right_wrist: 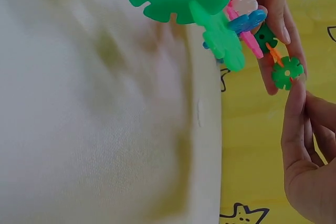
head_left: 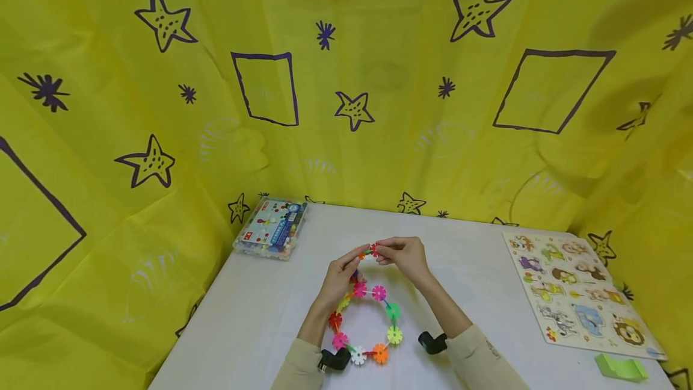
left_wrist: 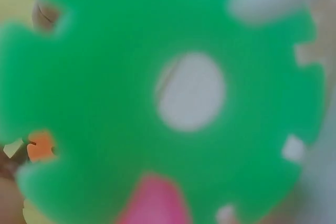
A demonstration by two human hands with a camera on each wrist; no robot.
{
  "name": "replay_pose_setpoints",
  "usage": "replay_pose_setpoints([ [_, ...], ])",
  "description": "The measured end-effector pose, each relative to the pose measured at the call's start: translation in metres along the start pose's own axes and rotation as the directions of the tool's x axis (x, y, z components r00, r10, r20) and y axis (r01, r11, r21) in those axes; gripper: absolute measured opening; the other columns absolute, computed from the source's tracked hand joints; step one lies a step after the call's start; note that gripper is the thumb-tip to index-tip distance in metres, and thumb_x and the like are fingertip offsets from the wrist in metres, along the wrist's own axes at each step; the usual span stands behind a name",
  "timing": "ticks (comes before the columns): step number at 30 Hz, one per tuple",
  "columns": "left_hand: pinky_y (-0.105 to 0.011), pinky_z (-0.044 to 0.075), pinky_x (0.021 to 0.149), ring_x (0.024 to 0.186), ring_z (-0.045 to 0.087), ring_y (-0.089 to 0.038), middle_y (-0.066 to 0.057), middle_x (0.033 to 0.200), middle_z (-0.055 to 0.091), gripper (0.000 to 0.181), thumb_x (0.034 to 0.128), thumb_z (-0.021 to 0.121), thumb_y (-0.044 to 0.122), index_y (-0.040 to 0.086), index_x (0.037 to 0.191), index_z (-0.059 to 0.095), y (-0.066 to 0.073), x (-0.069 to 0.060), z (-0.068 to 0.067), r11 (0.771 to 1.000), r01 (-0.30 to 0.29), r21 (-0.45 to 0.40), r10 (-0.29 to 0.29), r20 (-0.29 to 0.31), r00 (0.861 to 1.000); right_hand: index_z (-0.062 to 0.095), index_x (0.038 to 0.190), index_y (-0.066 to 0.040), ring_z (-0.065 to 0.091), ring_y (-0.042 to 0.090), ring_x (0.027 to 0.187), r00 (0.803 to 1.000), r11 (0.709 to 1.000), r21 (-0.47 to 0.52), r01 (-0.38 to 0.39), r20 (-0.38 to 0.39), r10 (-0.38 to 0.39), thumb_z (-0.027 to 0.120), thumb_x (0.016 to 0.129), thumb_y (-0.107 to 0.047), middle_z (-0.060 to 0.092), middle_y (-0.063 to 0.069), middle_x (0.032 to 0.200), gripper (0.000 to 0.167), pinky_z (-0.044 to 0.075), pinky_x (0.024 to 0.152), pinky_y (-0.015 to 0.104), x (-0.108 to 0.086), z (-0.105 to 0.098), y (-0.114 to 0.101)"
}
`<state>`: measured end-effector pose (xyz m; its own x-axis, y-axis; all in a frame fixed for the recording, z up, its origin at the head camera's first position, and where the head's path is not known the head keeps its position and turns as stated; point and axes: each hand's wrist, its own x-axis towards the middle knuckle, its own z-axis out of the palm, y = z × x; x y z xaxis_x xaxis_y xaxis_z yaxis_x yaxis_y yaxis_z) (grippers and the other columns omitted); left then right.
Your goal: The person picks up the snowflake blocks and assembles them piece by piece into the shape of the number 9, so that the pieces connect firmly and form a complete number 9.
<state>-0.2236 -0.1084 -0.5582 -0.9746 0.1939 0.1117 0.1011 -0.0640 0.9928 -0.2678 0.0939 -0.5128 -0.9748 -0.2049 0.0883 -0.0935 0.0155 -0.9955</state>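
A chain of colourful snowflake discs hangs in a ring above the white table, with a pink disc (head_left: pixel 379 293), a white disc (head_left: pixel 358 355) and an orange disc (head_left: pixel 381 353) among them. My left hand (head_left: pixel 335 281) holds the chain near its upper end. Thumb and fingers of my right hand (head_left: pixel 409 259) pinch a red disc (head_left: pixel 374 250) at the top. Seen from the right wrist, a small green disc (right_wrist: pixel 287 73) sits between both hands' fingertips, joined to an orange one. A blurred green disc (left_wrist: pixel 105 93) fills most of the left wrist view.
A flat clear box (head_left: pixel 271 227) with a printed label lies at the table's back left. An animal puzzle board (head_left: pixel 568 275) lies on the right, and a light green plastic piece (head_left: pixel 620 368) is at its near edge. Yellow patterned cloth (head_left: pixel 379 77) surrounds the table.
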Motion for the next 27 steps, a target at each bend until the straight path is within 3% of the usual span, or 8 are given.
replay_pose_setpoints([
  [6,-0.028,0.058,0.074,0.079,0.069,-0.019,-0.038,0.117,0.054,0.047,0.1138,0.044,0.018,0.010,0.160,0.038,0.000,0.005,-0.004,1.000,0.014,-0.028,-0.015,-0.042,0.999,0.073,0.113,0.011,0.078,0.031,0.076,1.000,1.000,0.011,-0.017,-0.009,0.017,0.069,0.102,-0.011,0.076,0.025,0.095,0.026,0.063,0.070,0.039,0.005,-0.001,0.010],
  [10,-0.027,0.058,0.074,0.081,0.072,-0.022,-0.038,0.120,0.059,0.042,0.1137,0.043,0.016,0.002,0.153,0.041,0.002,0.005,-0.007,0.998,0.044,-0.035,-0.047,-0.085,0.995,0.075,0.112,0.007,0.077,0.030,0.073,1.000,0.977,-0.212,-0.023,-0.018,0.019,0.068,0.102,-0.012,0.076,0.021,0.093,0.022,0.063,0.064,0.036,0.013,0.003,0.025],
  [12,-0.029,0.059,0.077,0.085,0.073,-0.025,-0.035,0.125,0.060,0.038,0.1136,0.043,0.016,0.000,0.148,0.042,0.004,0.005,-0.008,0.996,0.059,-0.059,-0.065,-0.089,0.994,0.077,0.111,0.003,0.075,0.024,0.067,1.000,0.924,-0.383,-0.012,0.005,0.016,0.071,0.099,-0.010,0.077,0.016,0.090,0.019,0.061,0.060,0.034,0.019,0.006,0.032],
  [16,-0.034,0.060,0.083,0.096,0.070,-0.027,-0.023,0.135,0.062,0.034,0.1134,0.043,0.016,0.002,0.144,0.041,0.007,0.006,-0.011,0.989,0.109,-0.104,-0.118,-0.085,0.989,0.077,0.115,-0.005,0.065,0.011,0.065,0.996,0.749,-0.659,0.065,0.088,-0.010,0.077,0.093,-0.013,0.074,0.003,0.084,0.024,0.053,0.060,0.029,0.028,0.013,0.043],
  [19,-0.034,0.059,0.085,0.098,0.067,-0.023,-0.021,0.133,0.064,0.038,0.1119,0.044,0.014,0.001,0.148,0.042,0.008,0.008,-0.017,0.986,0.141,-0.092,-0.149,-0.089,0.985,0.078,0.118,-0.011,0.056,0.011,0.070,0.988,0.636,-0.760,0.136,0.150,-0.032,0.079,0.091,-0.017,0.067,-0.002,0.080,0.028,0.048,0.063,0.030,0.033,0.017,0.045],
  [21,-0.034,0.059,0.085,0.097,0.067,-0.020,-0.023,0.128,0.065,0.041,0.1100,0.045,0.012,0.000,0.149,0.045,0.010,0.010,-0.022,0.986,0.150,-0.070,-0.156,-0.089,0.984,0.078,0.116,-0.012,0.055,0.013,0.072,0.984,0.601,-0.782,0.163,0.173,-0.041,0.081,0.090,-0.017,0.063,-0.002,0.079,0.027,0.047,0.063,0.032,0.035,0.020,0.043],
  [23,-0.034,0.059,0.085,0.094,0.067,-0.018,-0.024,0.121,0.066,0.042,0.1076,0.045,0.009,0.000,0.148,0.050,0.010,0.013,-0.026,0.986,0.158,-0.047,-0.161,-0.081,0.984,0.080,0.111,-0.013,0.057,0.015,0.074,0.986,0.603,-0.783,0.153,0.165,-0.036,0.083,0.088,-0.017,0.063,-0.001,0.080,0.023,0.048,0.065,0.034,0.035,0.021,0.042],
  [27,-0.035,0.060,0.081,0.085,0.065,-0.017,-0.017,0.099,0.065,0.042,0.1062,0.048,0.014,-0.001,0.145,0.054,0.013,0.017,-0.030,0.986,0.166,-0.014,-0.167,-0.050,0.985,0.077,0.095,-0.011,0.060,0.015,0.077,0.995,0.661,-0.746,0.081,0.094,-0.015,0.089,0.081,-0.015,0.066,0.000,0.083,0.019,0.052,0.071,0.035,0.033,0.020,0.041],
])
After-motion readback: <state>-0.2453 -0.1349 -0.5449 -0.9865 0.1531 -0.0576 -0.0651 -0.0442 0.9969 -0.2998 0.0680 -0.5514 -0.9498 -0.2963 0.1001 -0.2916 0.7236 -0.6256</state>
